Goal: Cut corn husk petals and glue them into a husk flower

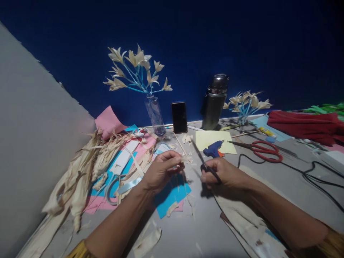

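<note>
My left hand [163,170] is closed in a pinch on a small pale piece of corn husk [185,159], held above the table. A pair of black-handled scissors [199,152] is in my right hand [219,172], with fingers in the handle loops and the blades pointing up and away. The blades are apart from the husk piece. Below my left hand lies a sheet of blue paper [172,199] with thin husk scraps on it. A blue glue gun [213,148] rests just beyond my right hand, on pale yellow paper [200,138].
Dried corn husks [80,186] and coloured paper pile up at left. Along the wall stand a glass vase [155,114] of husk flowers, a phone [179,117] and a steel flask [215,107]. At right lie red-handled scissors [267,152], a black cord [303,172] and red cloth [303,125].
</note>
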A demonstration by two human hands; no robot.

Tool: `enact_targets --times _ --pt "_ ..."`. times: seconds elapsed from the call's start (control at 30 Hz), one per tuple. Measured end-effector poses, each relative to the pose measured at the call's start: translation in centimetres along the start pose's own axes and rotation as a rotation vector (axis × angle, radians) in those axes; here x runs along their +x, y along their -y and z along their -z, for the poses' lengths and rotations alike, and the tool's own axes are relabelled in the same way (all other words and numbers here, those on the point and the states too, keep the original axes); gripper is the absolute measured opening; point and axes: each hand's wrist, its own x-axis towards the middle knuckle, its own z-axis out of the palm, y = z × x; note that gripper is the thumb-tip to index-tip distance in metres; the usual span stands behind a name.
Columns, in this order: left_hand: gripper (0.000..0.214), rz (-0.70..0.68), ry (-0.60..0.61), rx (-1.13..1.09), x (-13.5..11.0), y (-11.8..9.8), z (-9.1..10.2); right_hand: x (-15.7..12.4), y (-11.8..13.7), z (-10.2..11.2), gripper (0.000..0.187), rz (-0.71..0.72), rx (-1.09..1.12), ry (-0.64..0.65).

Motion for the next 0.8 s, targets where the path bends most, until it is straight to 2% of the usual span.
enact_targets --times 0.07,0.17,0.33,0.57,0.8 --pt "0.027 0.012 -0.046 -0.050 0.0 0.7 -0.5 0.4 -0.3 -0.4 0.026 0.083 0.129 -0.106" --pt "0.029 0.044 -0.080 -0.110 -0.1 1.8 -1.2 1.1 -0.8 -0.9 0.035 0.189 0.208 -0.205" --pt "0.029 0.085 -0.113 -0.145 -0.5 3.0 -2.4 1.6 -1.2 -1.8 0.035 0.312 0.324 -0.181" --pt "0.029 0.080 -0.133 -0.119 -0.8 4.2 -3.3 1.6 -1.5 -2.3 0.032 0.324 0.394 -0.094" --pt "0.027 0.064 -0.089 -0.004 -1.0 4.7 -3.3 1.7 -1.6 -1.9 0.034 0.317 0.314 -0.223"
